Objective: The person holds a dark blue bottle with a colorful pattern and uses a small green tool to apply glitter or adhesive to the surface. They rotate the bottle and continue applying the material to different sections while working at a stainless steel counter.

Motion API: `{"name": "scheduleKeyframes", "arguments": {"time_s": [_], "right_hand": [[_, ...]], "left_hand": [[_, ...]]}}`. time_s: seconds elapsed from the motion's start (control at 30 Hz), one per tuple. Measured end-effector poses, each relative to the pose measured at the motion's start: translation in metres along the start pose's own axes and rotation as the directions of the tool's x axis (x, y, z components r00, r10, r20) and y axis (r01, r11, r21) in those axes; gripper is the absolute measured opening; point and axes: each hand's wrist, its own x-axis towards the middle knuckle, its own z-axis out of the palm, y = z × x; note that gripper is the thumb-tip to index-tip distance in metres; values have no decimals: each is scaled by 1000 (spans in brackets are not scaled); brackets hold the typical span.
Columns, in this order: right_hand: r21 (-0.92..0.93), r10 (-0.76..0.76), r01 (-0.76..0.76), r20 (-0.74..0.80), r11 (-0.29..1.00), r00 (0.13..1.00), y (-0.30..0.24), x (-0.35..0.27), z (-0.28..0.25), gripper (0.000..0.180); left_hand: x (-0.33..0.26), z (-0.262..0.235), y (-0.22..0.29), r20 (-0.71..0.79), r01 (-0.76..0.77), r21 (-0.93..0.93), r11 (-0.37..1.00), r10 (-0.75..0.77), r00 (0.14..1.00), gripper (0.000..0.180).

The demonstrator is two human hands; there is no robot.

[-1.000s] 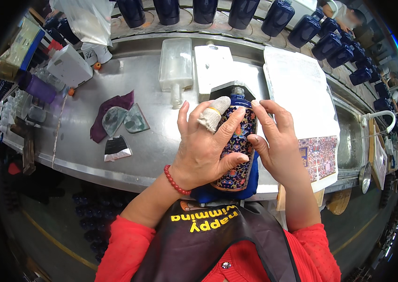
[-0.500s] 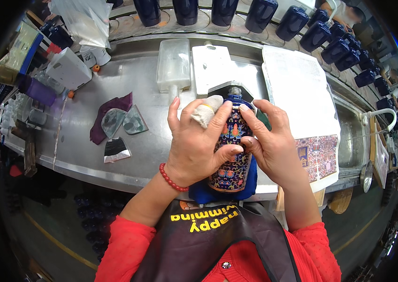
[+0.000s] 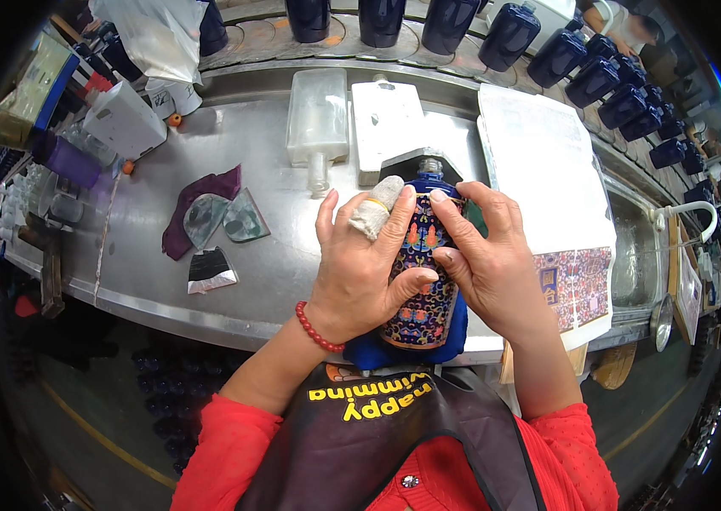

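A dark blue bottle (image 3: 422, 315) with a colourful flower-patterned decal leans, neck away from me, on a blue cloth (image 3: 365, 351) at the bench's near edge. My left hand (image 3: 352, 268) lies on its left side, fingers spread, with the index fingertip and thumb touching the decal. A pale cloth cot (image 3: 371, 220) covers one of its fingers. From the other side my right hand (image 3: 498, 268), also spread, touches the decal's upper edge with the index finger, its thumb lower on the pattern. Behind the bottle's neck is a dark angular block (image 3: 401, 162).
A clear bottle (image 3: 318, 111) and a white bottle (image 3: 382, 123) lie beyond my hands. White paper (image 3: 535, 153) and a patterned decal sheet (image 3: 572, 289) are at right, beside a sink (image 3: 635, 255). Purple scraps (image 3: 199, 204) lie left. Blue bottles (image 3: 382, 21) line the far conveyor.
Bottles on the far conveyor have shifted left. My hands stay on the decal with slight finger movement; the bottle is in nearly the same place.
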Motion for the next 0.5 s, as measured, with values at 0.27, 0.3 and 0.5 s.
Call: {"name": "scheduleKeyframes", "arguments": {"time_s": [0.27,0.3,0.5], "right_hand": [[15,17,-17,8,1000,1000,-1,-2,-1,50],[12,14,-15,13,1000,1000,-1,-3,-2,50],[7,3,-3,16,1000,1000,0,-3,0,51]], "left_hand": [[-5,1,-1,19,26,-79,997,-25,1000,94],[-5,1,-1,16,25,-99,995,-23,1000,94],[-5,3,-1,25,14,-102,995,-12,1000,95]]}}
